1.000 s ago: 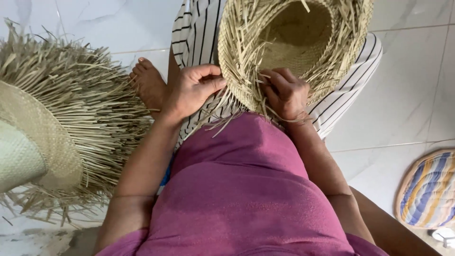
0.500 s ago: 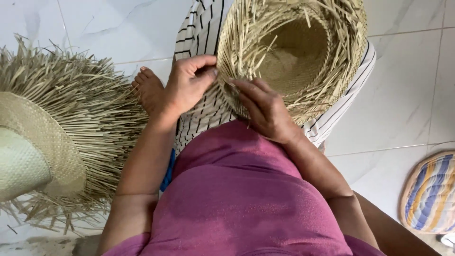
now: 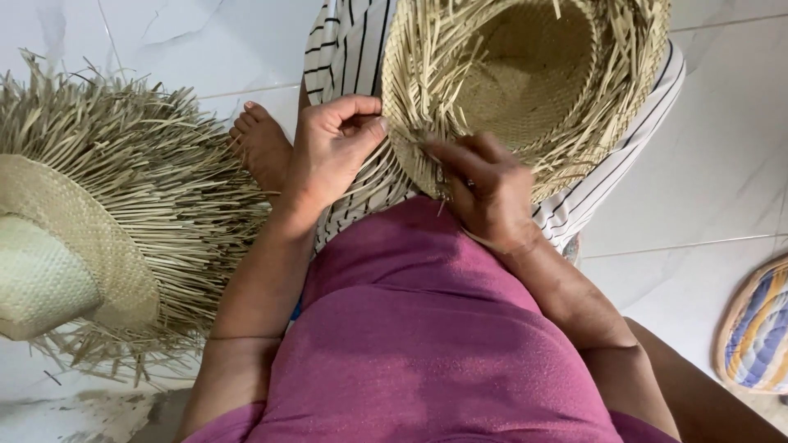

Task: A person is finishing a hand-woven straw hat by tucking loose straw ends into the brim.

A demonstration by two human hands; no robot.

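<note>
Lying at the left edge of the white tiled floor (image 3: 164,49) is a finished straw hat (image 3: 74,246) with a ragged fringe. Moving right, the left hand (image 3: 332,152) pinches loose straw strands (image 3: 373,168) at the rim of an unfinished hat (image 3: 525,90) resting on the striped lap (image 3: 349,49). The right hand (image 3: 488,193) curls its fingers around strands at the near rim. This looks like weaving the brim; tucking the next strand calls for a firm, steady pinch.
</note>
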